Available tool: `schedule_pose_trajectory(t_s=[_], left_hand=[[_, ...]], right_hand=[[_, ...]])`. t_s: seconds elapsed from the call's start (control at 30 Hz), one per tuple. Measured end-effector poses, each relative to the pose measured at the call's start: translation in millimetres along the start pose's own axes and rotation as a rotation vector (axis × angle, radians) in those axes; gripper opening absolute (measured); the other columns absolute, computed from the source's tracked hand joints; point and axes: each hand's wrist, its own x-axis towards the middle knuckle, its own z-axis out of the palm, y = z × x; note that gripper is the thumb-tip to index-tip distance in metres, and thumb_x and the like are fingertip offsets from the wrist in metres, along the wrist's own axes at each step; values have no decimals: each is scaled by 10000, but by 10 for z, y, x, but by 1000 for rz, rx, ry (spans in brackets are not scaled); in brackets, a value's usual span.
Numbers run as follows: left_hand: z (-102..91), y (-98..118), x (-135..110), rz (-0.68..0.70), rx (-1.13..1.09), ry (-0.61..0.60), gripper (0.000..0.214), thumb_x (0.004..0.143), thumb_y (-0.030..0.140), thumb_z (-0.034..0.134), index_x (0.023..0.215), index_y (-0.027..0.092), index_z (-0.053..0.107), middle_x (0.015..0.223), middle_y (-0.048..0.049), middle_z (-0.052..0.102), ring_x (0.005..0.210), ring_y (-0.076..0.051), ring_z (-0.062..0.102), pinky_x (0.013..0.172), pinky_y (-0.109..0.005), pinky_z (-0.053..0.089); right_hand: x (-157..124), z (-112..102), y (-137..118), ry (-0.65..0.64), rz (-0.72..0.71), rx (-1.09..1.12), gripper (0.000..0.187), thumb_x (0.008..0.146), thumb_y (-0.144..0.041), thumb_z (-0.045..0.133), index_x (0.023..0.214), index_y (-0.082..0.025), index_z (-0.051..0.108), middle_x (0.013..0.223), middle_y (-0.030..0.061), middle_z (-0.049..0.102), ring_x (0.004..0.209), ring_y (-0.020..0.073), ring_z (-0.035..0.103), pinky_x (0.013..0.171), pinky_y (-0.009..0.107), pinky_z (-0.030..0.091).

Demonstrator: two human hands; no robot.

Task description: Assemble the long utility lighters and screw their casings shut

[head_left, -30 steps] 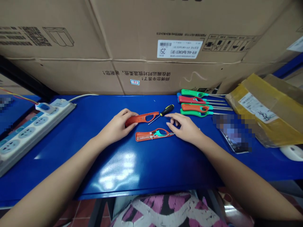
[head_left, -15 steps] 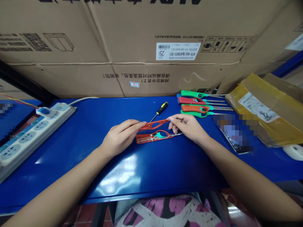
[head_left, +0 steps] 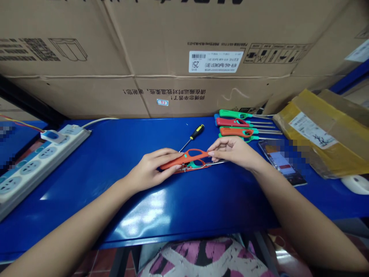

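Note:
An orange half-shell of a lighter handle [head_left: 190, 157] is held level by both hands. My left hand [head_left: 154, 165] grips its wide end between thumb and fingers. At the narrow end, my right hand [head_left: 230, 152] pinches the tip with thumb and fingertips. Just below lies the other half of the lighter [head_left: 198, 165] on the table, with green trigger parts inside and a metal rod pointing right. The upper shell partly covers it; whether the two touch I cannot tell. Behind them rests a black and yellow screwdriver [head_left: 197, 132].
Several long-necked lighters [head_left: 236, 131] lie side by side at the back right. Near them are a phone [head_left: 284, 163], a yellow-taped carton [head_left: 325, 134] and a white rounded object [head_left: 356, 184]. A power strip [head_left: 37, 163] lies left. Big cardboard [head_left: 161, 57] stands behind the blue table [head_left: 138, 219].
The orange half-shell has been turned over, its smooth outer side now facing up, and brought over the lower half. My left hand's thumb has come round the near side.

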Motion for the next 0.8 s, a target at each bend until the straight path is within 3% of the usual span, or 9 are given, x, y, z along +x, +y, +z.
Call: schedule_pose_trajectory(t_s=[0.17,0.37,0.57,0.8], left_hand=[[10,-55,-24,51,-29,-109,392,949,215,647,1335,148,630,1182,-145,716,1025,-219,686,903,-365,587],[81,-53,-21,40,-8,-124,364,941,243,659,1295,159,660,1132,-123,744,1002,-230,662,894,-404,581],[128,-17,-35,18,122,-160,334,963,252,621,1277,148,670,1175,-113,742,1006,-238,663,884,-408,578],[87,12,-21,-19,113,-204,306,973,276,604,1232,144,702,1138,-103,750,980,-227,681,868,-382,576]], right_hand=[[-62,-30,-17,-138,37,-246,330,698,-364,834,926,-136,763,727,42,737,613,138,653,631,289,556],[-133,-6,-38,-173,-226,-698,167,852,-263,673,933,-158,775,813,44,703,668,132,589,608,259,462],[-133,4,-51,-186,-312,-851,135,872,-147,641,935,-150,760,816,37,663,669,121,570,591,240,421],[-123,8,-1,-200,-346,-935,119,875,-98,634,904,-149,738,825,32,656,667,114,559,582,235,400]])
